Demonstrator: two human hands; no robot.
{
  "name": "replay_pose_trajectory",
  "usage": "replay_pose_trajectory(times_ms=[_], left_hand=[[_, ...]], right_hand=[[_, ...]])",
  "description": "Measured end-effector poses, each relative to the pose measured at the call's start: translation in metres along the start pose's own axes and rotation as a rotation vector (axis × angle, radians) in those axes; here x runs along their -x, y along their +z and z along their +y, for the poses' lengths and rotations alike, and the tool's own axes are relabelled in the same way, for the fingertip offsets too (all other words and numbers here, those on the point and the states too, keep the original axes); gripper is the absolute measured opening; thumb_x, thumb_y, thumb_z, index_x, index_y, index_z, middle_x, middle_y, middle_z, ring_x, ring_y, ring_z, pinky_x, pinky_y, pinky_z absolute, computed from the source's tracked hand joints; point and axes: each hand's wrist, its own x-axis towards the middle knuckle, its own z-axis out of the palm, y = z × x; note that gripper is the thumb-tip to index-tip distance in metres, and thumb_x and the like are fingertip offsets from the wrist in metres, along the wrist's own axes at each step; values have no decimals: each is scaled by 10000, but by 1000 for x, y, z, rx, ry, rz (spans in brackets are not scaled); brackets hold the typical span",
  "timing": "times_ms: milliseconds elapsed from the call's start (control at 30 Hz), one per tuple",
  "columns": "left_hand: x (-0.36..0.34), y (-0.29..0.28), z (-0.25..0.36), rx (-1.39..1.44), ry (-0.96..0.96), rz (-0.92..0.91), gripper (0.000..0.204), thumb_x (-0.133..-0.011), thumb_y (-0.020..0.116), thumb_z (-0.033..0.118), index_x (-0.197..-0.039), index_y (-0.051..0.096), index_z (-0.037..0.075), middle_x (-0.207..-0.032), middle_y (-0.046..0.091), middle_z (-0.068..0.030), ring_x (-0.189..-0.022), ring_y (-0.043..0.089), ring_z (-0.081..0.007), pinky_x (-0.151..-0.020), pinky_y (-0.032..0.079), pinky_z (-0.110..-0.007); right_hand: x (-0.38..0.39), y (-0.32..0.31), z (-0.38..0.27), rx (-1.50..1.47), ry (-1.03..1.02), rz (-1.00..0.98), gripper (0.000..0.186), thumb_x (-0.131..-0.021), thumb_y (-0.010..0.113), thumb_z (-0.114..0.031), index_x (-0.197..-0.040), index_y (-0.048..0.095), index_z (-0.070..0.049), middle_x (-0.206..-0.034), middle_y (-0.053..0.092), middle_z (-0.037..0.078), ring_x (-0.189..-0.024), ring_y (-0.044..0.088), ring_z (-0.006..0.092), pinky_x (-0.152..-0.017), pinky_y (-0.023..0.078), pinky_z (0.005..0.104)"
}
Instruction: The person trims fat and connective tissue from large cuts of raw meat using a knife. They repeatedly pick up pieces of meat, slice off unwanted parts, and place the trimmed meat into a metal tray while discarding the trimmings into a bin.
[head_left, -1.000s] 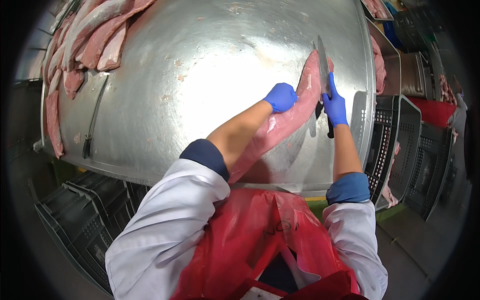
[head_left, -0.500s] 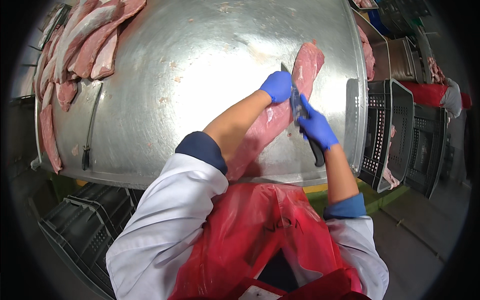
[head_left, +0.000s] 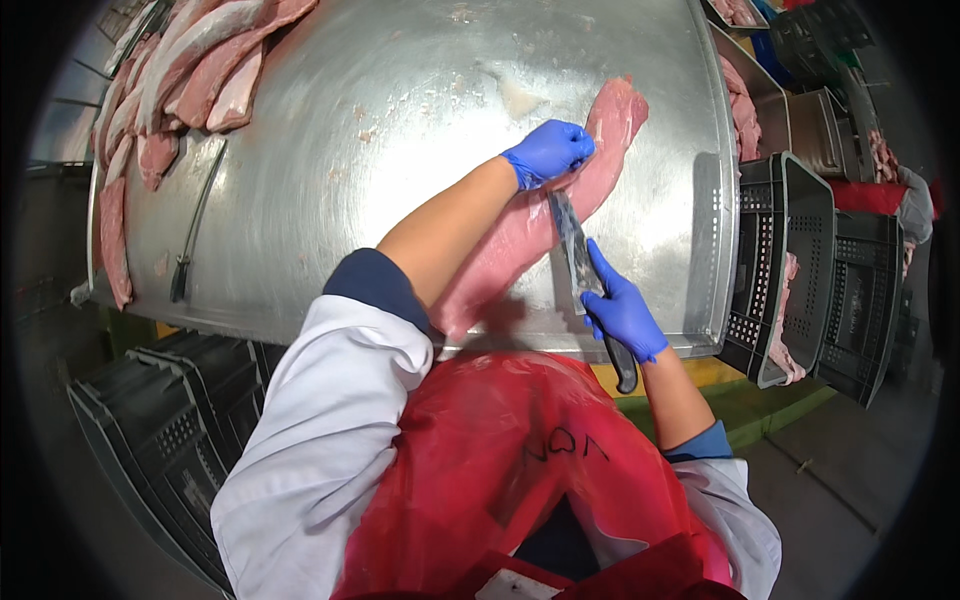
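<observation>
A long pink piece of meat (head_left: 505, 245), shaped like a loin, lies slantwise across the metal table (head_left: 420, 60). Against its left edge, towards the far end, my blue-gloved left hand (head_left: 550, 154) is closed with fingers pinched; what they grip is hidden. My right hand (head_left: 627, 318), also gloved in blue, is wrapped round the black handle of a knife (head_left: 570, 245). The blade points away from me, and its tip overlaps the meat just below my left hand. Whether the tip is cutting in, I cannot tell.
Several meat pieces (head_left: 200, 60) are heaped at the table's far left. A sharpening steel (head_left: 205, 205) lies near them. Dark plastic crates (head_left: 755, 260) stand along the right edge, with more crates (head_left: 150, 430) below left. Beyond the right side, a metal container holds meat (head_left: 742, 110).
My right hand has drawn the knife down towards me, its tip now below my left hand. My left hand has turned slightly and stays at the meat's edge. The whole view has shifted a little.
</observation>
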Motion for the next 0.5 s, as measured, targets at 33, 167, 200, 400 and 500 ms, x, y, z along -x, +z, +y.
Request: replay_pose_trajectory(times_ms=[33,167,200,400,500], left_hand=[[12,1,5,121,-18,-21,204,-970,599,168,-845,676,26,-739,615,-21,-667,536,-96,-638,456,-264],[75,-2,21,610,61,-103,141,-989,617,167,-910,603,52,-773,532,-2,-694,490,-80,-647,443,-258],[106,-7,22,465,105,29,164,-982,602,137,-860,596,28,-771,524,-22,-679,487,-99,-607,423,-282],[389,-25,15,311,-88,726,195,-967,649,241,-960,578,60,-835,495,21,-750,460,-96,-705,401,-262],[514,-18,-22,5,-342,799,230,-968,645,251,-867,595,51,-755,508,20,-704,458,-98,-676,413,-269]], right_hand=[[5,3,3,15,7,-21,765,-917,570,-64,-1607,275,-213,-830,690,124,-626,644,138,-590,534,307],[-57,16,15,67,-215,-4,777,-940,587,-72,-1612,252,-271,-765,644,93,-570,599,132,-551,519,292],[-49,18,9,78,-218,-22,772,-939,588,-77,-1610,260,-272,-754,643,96,-562,596,132,-555,520,292],[15,-15,42,166,-214,-335,771,-928,573,-70,-1609,258,-248,-744,699,138,-585,677,171,-611,567,327],[-8,-35,46,104,-258,-208,797,-917,578,-49,-1606,258,-290,-737,708,113,-590,696,174,-611,584,324]])
